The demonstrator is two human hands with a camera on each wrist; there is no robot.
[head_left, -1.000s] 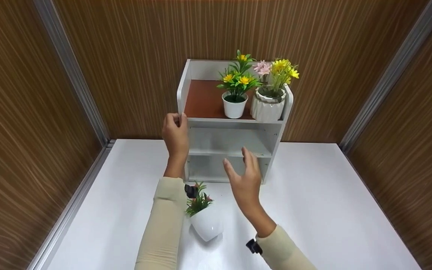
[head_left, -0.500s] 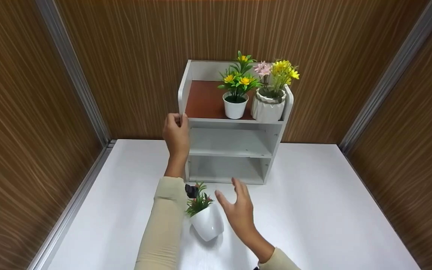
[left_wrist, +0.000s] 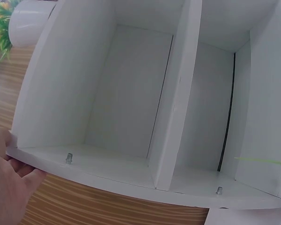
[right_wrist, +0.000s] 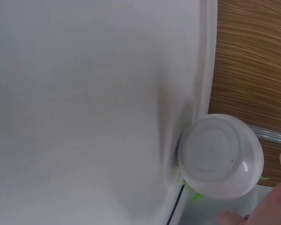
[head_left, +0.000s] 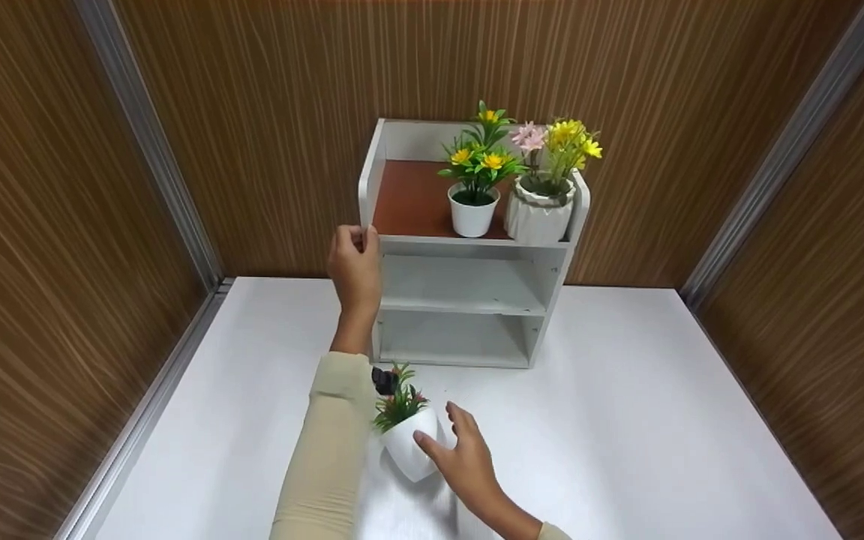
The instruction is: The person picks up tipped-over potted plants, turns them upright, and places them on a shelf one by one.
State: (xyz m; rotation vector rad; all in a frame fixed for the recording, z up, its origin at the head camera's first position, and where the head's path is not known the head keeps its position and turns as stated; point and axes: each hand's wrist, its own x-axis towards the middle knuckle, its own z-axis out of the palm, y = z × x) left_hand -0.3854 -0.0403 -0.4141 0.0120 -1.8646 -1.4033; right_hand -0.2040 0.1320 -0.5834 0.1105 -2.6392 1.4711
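Observation:
My left hand point(head_left: 355, 270) grips the front left edge of a white shelf unit point(head_left: 462, 283). In the left wrist view its fingers point(left_wrist: 30, 177) curl round the side panel. On the white table lies a tipped-over artificial plant with reddish flowers in a white pot point(head_left: 406, 448). Beside that pot is my right hand point(head_left: 469, 461), thumb and fingers spread apart, with the thumb overlapping the pot's right side; contact cannot be told. The right wrist view shows the pot's round base point(right_wrist: 210, 150) facing the camera, and the hand at the lower right.
On the unit's brown top stand a yellow-flowered plant in a small white pot point(head_left: 472, 216) and a ribbed white pot point(head_left: 540, 216) with pink and yellow flowers. Wood-grain walls point(head_left: 252, 135) enclose the table point(head_left: 627, 420) at the back and sides.
My right hand has come down from in front of the shelves to the tipped pot. The left hand keeps its hold on the unit, and the plants have not moved.

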